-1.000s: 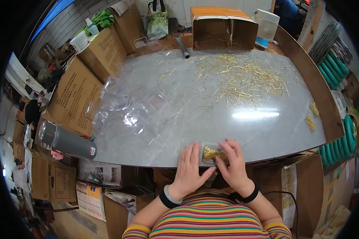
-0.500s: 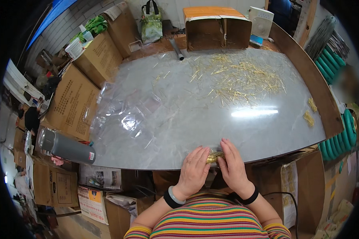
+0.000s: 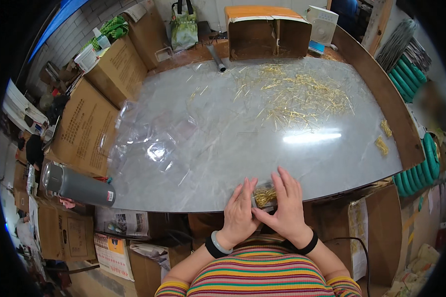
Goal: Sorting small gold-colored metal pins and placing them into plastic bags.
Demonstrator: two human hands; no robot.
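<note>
At the table's near edge, a small bundle of gold wire hooks (image 3: pixel 265 196) lies between my two hands, with what looks like clear plastic around it. My left hand (image 3: pixel 240 210) presses along the bundle's left side, its fingers straight and close together. On the other side, my right hand (image 3: pixel 288 208) has its fingers stretched forward along the bundle, and its thumb reaches across the near end. The palms hide part of the bundle. A wide scatter of loose gold wire hooks (image 3: pixel 307 99) covers the far right of the grey tabletop (image 3: pixel 223 153).
Clear plastic bags (image 3: pixel 156 143) lie on the left of the table. A grey bottle (image 3: pixel 79 185) rests on its side at the left edge. Two gold bundles (image 3: pixel 381 145) sit near the cardboard wall (image 3: pixel 391 99) at right. An open cardboard box (image 3: pixel 267 37) stands at the back.
My hands have turned more upright around the bundle, and more of it shows between them. The right thumb now crosses its near end. The view has shifted slightly.
</note>
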